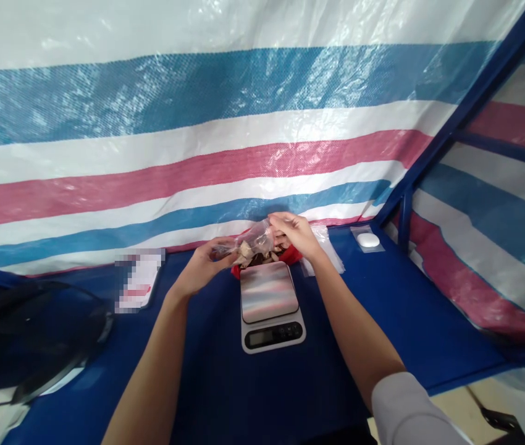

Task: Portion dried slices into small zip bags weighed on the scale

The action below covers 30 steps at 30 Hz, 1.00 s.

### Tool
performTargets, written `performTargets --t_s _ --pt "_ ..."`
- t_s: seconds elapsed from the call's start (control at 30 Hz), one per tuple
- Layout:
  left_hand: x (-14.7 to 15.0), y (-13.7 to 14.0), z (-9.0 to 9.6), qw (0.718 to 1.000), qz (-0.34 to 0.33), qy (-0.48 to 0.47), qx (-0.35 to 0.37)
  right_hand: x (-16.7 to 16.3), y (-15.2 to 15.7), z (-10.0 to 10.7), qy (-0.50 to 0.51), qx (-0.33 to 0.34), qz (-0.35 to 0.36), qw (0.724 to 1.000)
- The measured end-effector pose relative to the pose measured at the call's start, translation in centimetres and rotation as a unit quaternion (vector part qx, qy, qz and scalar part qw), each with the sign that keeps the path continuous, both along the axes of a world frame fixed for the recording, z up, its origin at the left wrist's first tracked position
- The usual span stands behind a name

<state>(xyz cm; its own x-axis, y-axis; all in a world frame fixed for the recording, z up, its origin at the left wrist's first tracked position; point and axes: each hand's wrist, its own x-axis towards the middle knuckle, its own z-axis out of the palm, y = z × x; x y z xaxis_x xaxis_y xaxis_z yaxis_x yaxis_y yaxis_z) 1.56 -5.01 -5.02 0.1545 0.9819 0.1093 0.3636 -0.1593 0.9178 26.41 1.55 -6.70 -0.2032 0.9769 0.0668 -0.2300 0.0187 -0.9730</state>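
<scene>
My left hand (203,267) is closed on one side of a clear plastic bag (257,233), which holds a few pale tan dried pieces (245,250). At the bag's other end, my right hand (294,233) has its fingers bent and closed against the plastic. Below the bag, a red bag or dish (293,254) contains more brown and tan pieces; both hands partly cover it. Right in front of it stands a white kitchen scale (273,346) with a shiny metal plate (269,292). Nothing lies on the plate, and its dark display is too small to read.
Clear flat plastic bags (328,253) lie right of my right hand. Farther right, a white oval object (368,240) rests on a small bag. A phone-like object (139,281), partly blurred, is at left, near a black round-edged item (35,340). A striped tarp (197,167) walls the blue table (216,383).
</scene>
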Motion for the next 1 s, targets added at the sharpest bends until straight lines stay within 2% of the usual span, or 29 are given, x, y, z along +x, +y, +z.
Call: performTargets --t_s 0.13,0.3,0.43,0.57,0.73,0.83,1.0 --pt "1.0 1.2 1.0 0.997 -0.005 0.07 0.041 0.3 0.6 0.4 -0.029 0.015 0.0 0.999" --pt "2.3 2.7 1.6 0.992 0.02 0.111 0.051 1.2 1.1 -0.6 -0.055 0.011 -0.019 0.998" --pt "3.2 3.7 1.1 0.988 0.045 0.114 0.094 1.9 1.6 -1.4 -0.042 0.01 -0.032 0.999" --pt "3.7 4.3 -0.3 0.982 0.055 0.112 0.141 2.3 1.9 -1.7 -0.034 -0.012 -0.044 0.998" --pt "3.4 4.5 -1.5 0.98 0.078 0.085 0.159 2.3 2.0 -1.9 -0.053 -0.016 -0.037 0.998" --pt "2.9 4.4 -1.4 0.979 0.095 0.068 0.168 2.0 2.1 -2.2 -0.063 -0.014 -0.019 0.998" --pt "2.2 4.2 -0.5 0.97 0.108 0.112 0.187 1.1 2.2 -2.7 -0.081 -0.011 -0.009 0.997"
